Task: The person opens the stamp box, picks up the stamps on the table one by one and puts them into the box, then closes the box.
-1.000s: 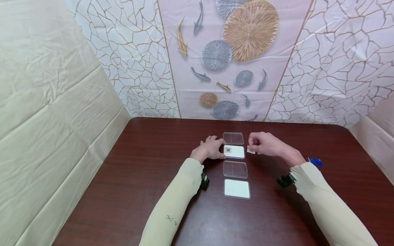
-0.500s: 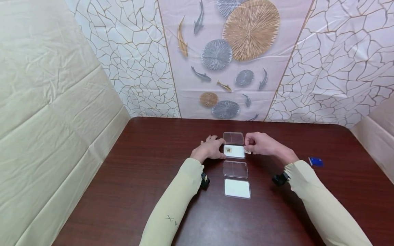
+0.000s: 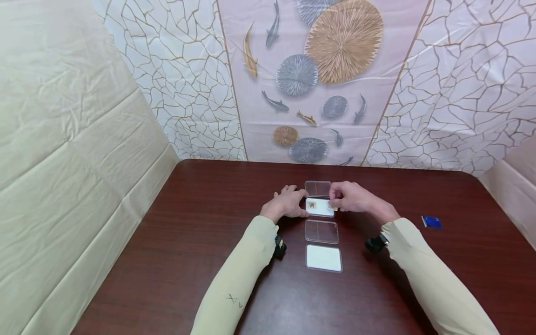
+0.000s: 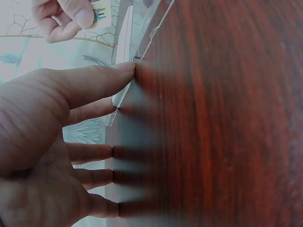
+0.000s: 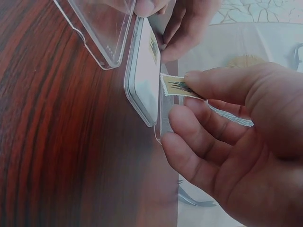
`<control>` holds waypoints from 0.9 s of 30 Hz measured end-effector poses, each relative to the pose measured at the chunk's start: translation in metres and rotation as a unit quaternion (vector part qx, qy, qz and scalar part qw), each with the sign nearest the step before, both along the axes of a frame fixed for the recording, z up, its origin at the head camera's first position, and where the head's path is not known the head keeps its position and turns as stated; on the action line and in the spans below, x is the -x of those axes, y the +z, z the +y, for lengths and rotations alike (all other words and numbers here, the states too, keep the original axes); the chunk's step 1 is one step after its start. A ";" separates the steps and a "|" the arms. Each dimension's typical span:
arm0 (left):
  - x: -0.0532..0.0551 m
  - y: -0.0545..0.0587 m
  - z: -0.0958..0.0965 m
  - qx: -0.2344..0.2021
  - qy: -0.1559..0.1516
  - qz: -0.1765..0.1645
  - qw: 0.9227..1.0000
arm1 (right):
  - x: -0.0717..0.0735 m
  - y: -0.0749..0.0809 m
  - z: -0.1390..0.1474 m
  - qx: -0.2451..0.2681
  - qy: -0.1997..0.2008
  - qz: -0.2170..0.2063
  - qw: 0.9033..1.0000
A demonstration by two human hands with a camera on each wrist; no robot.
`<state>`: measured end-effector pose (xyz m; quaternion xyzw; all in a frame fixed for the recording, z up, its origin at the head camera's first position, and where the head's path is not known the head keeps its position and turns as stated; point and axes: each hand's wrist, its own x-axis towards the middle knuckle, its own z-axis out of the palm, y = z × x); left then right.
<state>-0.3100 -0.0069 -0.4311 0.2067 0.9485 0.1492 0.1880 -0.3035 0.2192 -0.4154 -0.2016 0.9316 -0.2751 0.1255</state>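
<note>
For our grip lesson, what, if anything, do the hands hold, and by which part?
The right hand pinches a stamp by one end; the left hand holds the far white case by its left end.

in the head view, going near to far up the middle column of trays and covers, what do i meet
near white-lined tray → near clear cover → far white-lined tray, with a stamp on its left part → far clear cover → patterned wall hanging
</note>
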 end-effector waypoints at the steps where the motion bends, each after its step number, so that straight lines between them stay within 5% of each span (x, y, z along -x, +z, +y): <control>1: 0.000 0.000 0.000 0.000 0.001 0.000 1.000 | 0.001 0.000 -0.001 0.001 0.002 -0.002 1.000; 27: -0.001 0.001 0.000 0.002 0.001 0.004 1.000 | 0.018 -0.020 -0.011 -0.006 -0.005 -0.015 1.000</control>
